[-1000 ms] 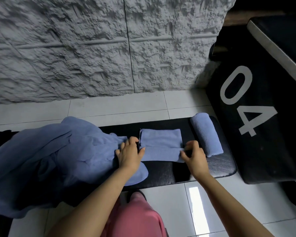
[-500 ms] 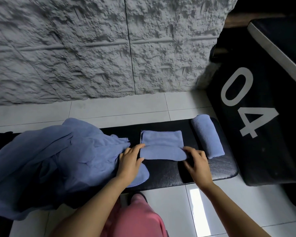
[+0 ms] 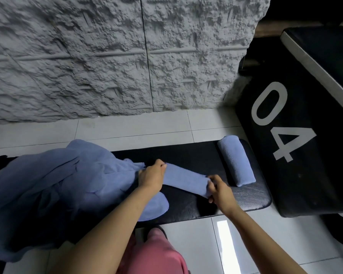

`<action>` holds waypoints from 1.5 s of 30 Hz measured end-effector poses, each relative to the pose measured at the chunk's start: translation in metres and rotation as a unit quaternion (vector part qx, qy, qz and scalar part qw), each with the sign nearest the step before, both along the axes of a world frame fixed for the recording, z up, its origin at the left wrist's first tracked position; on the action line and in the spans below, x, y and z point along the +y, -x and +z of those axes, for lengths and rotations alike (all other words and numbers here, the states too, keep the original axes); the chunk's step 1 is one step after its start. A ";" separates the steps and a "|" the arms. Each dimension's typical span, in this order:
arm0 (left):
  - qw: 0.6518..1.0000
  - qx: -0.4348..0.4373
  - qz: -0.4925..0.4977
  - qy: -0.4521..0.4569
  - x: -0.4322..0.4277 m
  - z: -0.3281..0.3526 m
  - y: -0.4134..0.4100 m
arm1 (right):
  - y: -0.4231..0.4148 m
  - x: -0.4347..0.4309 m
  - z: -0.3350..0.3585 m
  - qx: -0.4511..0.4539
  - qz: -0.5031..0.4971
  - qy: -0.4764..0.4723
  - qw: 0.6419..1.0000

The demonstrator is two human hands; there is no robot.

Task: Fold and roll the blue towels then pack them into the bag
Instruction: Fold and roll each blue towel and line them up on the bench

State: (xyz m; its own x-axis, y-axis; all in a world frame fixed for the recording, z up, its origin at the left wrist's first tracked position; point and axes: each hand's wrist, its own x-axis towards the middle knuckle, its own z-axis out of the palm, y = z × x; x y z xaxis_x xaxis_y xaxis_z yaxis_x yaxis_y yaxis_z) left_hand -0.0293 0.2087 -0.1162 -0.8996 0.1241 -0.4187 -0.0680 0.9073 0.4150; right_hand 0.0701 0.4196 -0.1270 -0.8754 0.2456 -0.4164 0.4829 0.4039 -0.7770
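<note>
Gripping the half-rolled blue towel (image 3: 184, 179) at its 2 ends, the left hand (image 3: 151, 177) has its fingers curled round the end farther from the finished roll (image 3: 236, 161), while the right hand (image 3: 220, 191) pinches the end nearer it. This towel lies on the black padded surface (image 3: 249, 196), near the finished roll but not touching it. It looks light, soft and limp. I judge it will spring loose unless both ends are pressed evenly, so the ends are the places to hold. Farther from the finished roll, beyond the left hand, a heap of loose blue towels (image 3: 57, 184) drapes over the surface. On the finished roll's other side stands a black block marked 04 (image 3: 285, 155). Pale floor tiles (image 3: 127, 129) and a rough grey wall (image 3: 107, 56) lie behind. No bag shows.
</note>
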 end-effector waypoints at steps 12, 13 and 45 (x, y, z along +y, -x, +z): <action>0.919 0.076 0.234 -0.309 0.059 -0.013 -0.052 | 0.002 -0.021 0.003 -0.099 -0.170 0.109 0.974; 0.917 0.058 0.236 -0.316 0.063 -0.011 -0.050 | 0.001 -0.021 0.004 -0.104 -0.187 0.138 0.967; 0.973 -0.026 0.080 -0.215 0.180 0.001 -0.009 | 0.030 0.085 0.025 -0.100 -0.014 -0.190 0.977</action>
State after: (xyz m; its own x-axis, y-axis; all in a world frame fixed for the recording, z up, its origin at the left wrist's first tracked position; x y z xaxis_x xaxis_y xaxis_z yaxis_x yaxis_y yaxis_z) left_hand -0.0200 0.3883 -0.1153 -0.9005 0.1578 -0.4053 -0.2260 0.6265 0.7460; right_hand 0.0396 0.5045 -0.1020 -0.7765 0.4384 -0.4526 0.6248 0.6291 -0.4625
